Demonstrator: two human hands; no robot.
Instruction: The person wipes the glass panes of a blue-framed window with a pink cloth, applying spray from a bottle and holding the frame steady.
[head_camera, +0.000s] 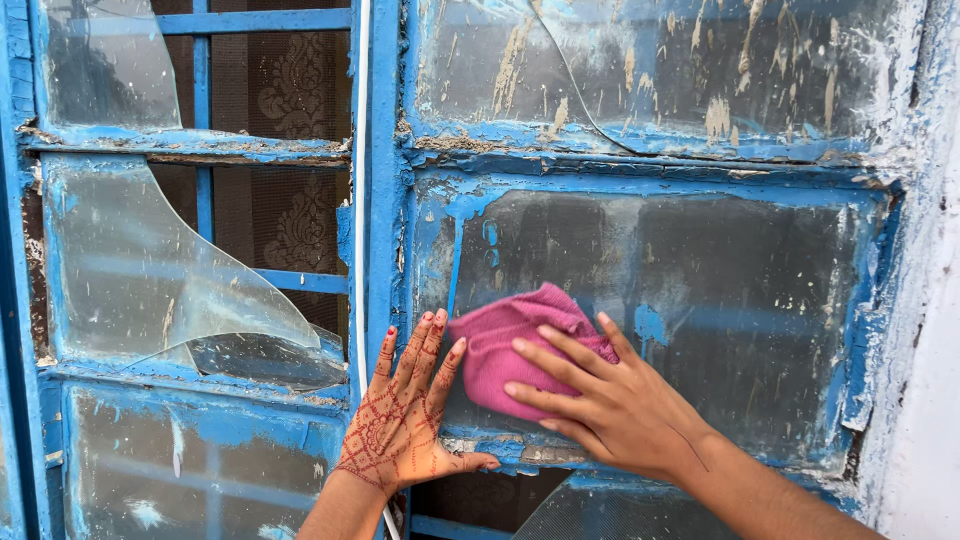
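My right hand (600, 405) presses a pink cloth (505, 345) flat against a dirty glass pane (720, 290) in a blue wooden window frame (385, 250). Its fingers are spread over the cloth's right side. My left hand (405, 420), patterned with reddish-brown henna, lies flat with fingers apart on the frame and the pane's lower left corner, just left of the cloth, fingertips touching its edge.
The left middle pane (150, 270) is broken, with a jagged edge and an open gap showing blue bars and a patterned curtain (295, 100). The upper right pane (650, 65) is cracked and paint-spattered. A white wall (930, 400) runs down the right.
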